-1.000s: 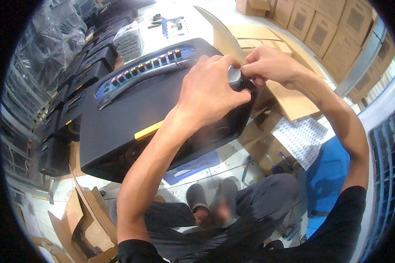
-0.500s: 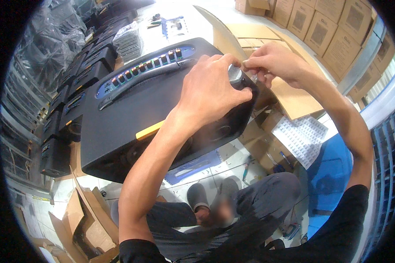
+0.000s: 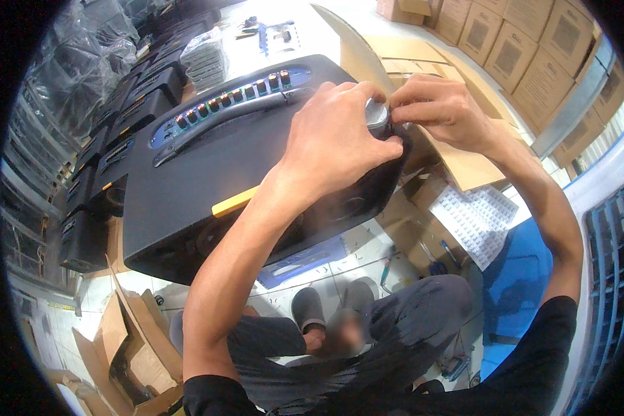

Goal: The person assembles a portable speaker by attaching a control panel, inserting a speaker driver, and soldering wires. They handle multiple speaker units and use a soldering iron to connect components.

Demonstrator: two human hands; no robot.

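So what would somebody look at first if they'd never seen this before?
Probably the big black box in the middle, with its row of knobs along the top. Next, the left hand holding a silvery round thing at its right end, the right hand close beside. Brown cartons stand stacked at upper right.

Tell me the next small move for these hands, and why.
Probably work the right hand at the edge of the silver round piece while the left hand steadies it: the left hand spans the piece at the right end of the black cabinet, and the right hand is bunched close beside it. Whether that hand pinches anything is hidden.
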